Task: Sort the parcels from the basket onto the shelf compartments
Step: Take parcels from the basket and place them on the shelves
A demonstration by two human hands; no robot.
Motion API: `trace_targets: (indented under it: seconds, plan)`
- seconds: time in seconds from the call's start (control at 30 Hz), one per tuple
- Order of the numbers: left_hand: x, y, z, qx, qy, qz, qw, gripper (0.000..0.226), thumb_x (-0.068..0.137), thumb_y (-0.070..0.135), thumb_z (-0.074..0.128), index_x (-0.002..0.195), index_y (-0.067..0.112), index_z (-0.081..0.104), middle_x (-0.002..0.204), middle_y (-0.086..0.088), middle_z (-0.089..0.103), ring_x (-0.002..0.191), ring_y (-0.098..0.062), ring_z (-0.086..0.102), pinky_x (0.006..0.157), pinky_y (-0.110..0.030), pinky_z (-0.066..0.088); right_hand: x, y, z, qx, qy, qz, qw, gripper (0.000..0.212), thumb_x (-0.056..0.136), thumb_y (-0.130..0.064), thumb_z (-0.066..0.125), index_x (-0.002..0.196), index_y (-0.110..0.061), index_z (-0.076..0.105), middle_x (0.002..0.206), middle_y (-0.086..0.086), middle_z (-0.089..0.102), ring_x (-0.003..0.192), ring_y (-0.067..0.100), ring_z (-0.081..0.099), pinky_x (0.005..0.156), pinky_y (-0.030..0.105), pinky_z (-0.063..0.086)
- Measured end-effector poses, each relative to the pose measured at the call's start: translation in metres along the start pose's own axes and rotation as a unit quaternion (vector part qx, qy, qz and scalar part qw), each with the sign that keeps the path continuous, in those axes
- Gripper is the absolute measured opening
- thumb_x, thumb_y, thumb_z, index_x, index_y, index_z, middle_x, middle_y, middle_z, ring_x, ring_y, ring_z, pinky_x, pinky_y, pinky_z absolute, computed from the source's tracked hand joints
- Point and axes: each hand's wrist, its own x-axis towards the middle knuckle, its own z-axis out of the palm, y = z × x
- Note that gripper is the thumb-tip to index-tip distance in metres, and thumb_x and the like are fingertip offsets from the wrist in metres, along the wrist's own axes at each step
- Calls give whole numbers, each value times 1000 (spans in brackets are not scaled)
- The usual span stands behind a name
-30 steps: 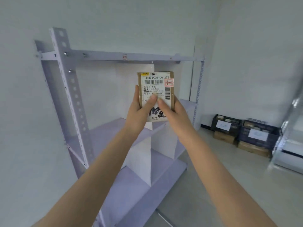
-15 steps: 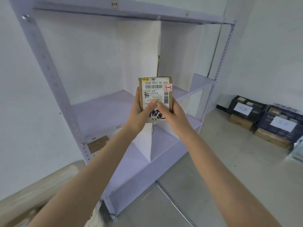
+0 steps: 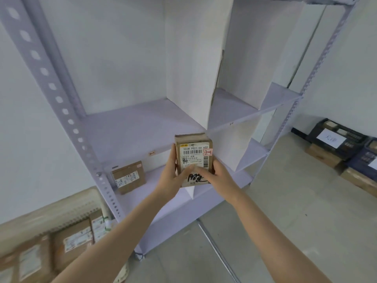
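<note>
I have both hands, left (image 3: 170,178) and right (image 3: 219,176), clasping the parcel (image 3: 193,158) upright at frame centre, its long axis vertical, the shelf (image 3: 132,129) board just beyond.

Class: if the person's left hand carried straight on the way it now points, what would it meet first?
Probably the front edge of the middle shelf board, just beyond the left hand holding the parcel; depth is uncertain from one view.

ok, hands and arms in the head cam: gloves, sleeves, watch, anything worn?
Nothing worn. The left hand and right hand are bare, no gloves, no rings visible. Both forearms are bare up to the frame edge: no sleeves, watch, bands or markings in view.
</note>
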Motion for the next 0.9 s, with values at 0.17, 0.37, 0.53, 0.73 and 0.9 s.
trace_targets:
  seconds: [0.17,0.37,0.53,0.73,0.9]
  plan:
    - [0,-30,10,54,54,-44,996,69,91,5,65,149,17,31,122,16,62,112,4,58,87,-14,50,16,31,-4,-15,-57,26,998,49,93,-23,66,138,-23,48,129,-11,64,118,5,60,102,30,49]
    - [-5,-50,18,94,143,-103,980,66,89,6,67,146,20,36,117,14,64,112,-5,60,87,-18,52,36,57,2,-22,-118,38,992,53,92,-20,66,141,-19,45,121,-12,64,112,3,61,100,27,51]
    - [-17,-74,24,111,201,-150,962,60,88,6,68,140,20,42,108,24,62,104,-3,60,79,-12,50,47,87,13,-39,-168,52,984,49,92,-19,67,137,-22,47,112,-19,64,100,-7,61,93,17,51]
    - [-22,-107,19,110,221,-200,948,57,87,5,69,138,15,45,101,28,58,100,1,61,68,-2,45,60,122,32,-80,-183,65,978,52,91,-18,69,139,-18,49,105,-16,66,92,-7,62,84,14,53]
    - [-6,-167,12,104,226,-215,944,68,86,3,70,145,15,38,98,28,57,85,18,53,65,-2,45,86,184,56,-104,-160,59,980,51,91,-19,68,139,-18,49,105,-9,67,88,-6,60,70,3,47]
